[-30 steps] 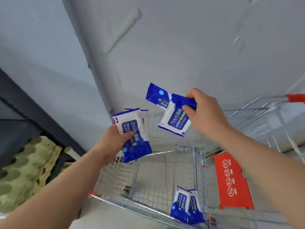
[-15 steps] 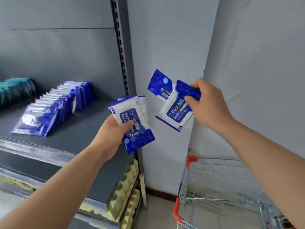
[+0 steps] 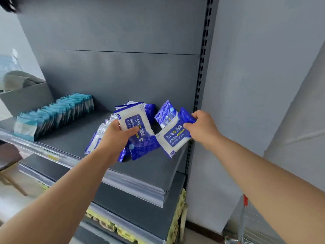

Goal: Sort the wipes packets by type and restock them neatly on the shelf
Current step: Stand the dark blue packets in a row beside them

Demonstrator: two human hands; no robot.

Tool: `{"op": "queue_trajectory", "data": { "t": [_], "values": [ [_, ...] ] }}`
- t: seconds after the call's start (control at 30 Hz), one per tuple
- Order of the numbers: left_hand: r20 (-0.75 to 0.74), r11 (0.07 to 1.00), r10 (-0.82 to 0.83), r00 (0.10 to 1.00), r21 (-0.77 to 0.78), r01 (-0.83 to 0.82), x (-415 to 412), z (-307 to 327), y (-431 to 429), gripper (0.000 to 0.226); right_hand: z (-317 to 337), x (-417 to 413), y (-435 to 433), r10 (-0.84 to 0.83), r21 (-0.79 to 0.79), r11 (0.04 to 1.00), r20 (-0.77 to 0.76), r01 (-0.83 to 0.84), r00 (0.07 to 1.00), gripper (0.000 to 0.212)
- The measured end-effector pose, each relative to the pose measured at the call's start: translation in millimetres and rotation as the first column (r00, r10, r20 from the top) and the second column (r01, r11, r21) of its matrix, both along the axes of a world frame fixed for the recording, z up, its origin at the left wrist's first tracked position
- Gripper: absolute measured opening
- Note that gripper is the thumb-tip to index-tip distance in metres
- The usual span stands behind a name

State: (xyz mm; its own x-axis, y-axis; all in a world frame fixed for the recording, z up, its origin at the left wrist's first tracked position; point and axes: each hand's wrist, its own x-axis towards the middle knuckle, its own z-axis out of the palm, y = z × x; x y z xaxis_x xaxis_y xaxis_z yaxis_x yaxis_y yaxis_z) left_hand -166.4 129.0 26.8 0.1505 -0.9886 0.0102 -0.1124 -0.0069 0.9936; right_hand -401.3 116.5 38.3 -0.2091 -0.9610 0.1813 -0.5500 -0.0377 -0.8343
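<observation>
Partly done | teal row [image 3: 52, 115], blue row [image 3: 95, 140] on shelf [image 3: 70, 140] | our left hand [image 3: 116, 136], right hand [image 3: 200, 125] each grip unplaced blue packets [image 3: 139, 134]

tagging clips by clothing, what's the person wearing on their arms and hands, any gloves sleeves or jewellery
Nothing worn shows. The left hand and right hand are bare, with no gloves and no ring on the fingers in view. The left forearm and right forearm are bare down to the picture's edge: no sleeve, watch or wristband.
</observation>
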Motion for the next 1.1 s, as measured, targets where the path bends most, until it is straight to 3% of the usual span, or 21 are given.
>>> {"op": "queue_trajectory", "data": {
  "t": [0.27, 0.47, 0.53, 0.6, 0.7, 0.83, 0.93, 1.0, 1.1],
  "values": [
    [-0.07, 0.999, 0.008, 0.997, -0.044, -0.011, 48, 1, -48, 0.014, -32, 31, -57, -0.053, 0.17, 0.984, 0.011, 0.051, 0.999, 0.009],
    [-0.146, 0.994, -0.11, 0.983, -0.004, 0.111, 70, -6, -75, 0.026, -36, 50, -55, 0.006, 0.359, 0.92, -0.42, 0.159, 0.908, 0.036],
    [-0.155, 0.981, -0.194, 0.969, -0.01, 0.195, 79, -7, -82, 0.032, -29, 58, -51, 0.006, 0.336, 0.923, -0.503, 0.189, 0.864, 0.03],
    [-0.159, 0.96, -0.281, 0.946, -0.031, 0.28, 89, -7, -89, 0.033, -20, 74, -44, -0.042, 0.216, 0.964, -0.459, 0.157, 0.888, 0.043],
    [-0.187, 0.928, -0.373, 0.909, -0.058, 0.369, 101, -6, -98, 0.033, -6, 115, -34, 0.013, 0.043, 0.999, -0.22, -0.004, 0.975, 0.045],
    [-0.248, 0.882, -0.468, 0.848, -0.078, 0.464, 113, -10, -101, 0.044, -2, 172, -31, 0.131, 0.088, 0.986, 0.108, -0.141, 0.985, 0.045],
    [-0.285, 0.83, -0.552, 0.784, -0.092, 0.551, 125, -8, -98, 0.05, 1, 189, -31, 0.103, 0.07, 0.991, 0.15, -0.115, 0.983, 0.033],
    [-0.286, 0.825, -0.558, 0.779, -0.098, 0.556, 138, -5, -98, 0.042, 6, 188, -27, 0.106, 0.116, 0.986, 0.109, -0.119, 0.988, 0.03],
    [-0.049, 0.851, -0.524, 0.85, -0.077, 0.52, 165, -6, -105, 0.04, 10, 186, -22, 0.156, 0.211, 0.964, 0.049, -0.163, 0.987, 0.033]
  ]
}}
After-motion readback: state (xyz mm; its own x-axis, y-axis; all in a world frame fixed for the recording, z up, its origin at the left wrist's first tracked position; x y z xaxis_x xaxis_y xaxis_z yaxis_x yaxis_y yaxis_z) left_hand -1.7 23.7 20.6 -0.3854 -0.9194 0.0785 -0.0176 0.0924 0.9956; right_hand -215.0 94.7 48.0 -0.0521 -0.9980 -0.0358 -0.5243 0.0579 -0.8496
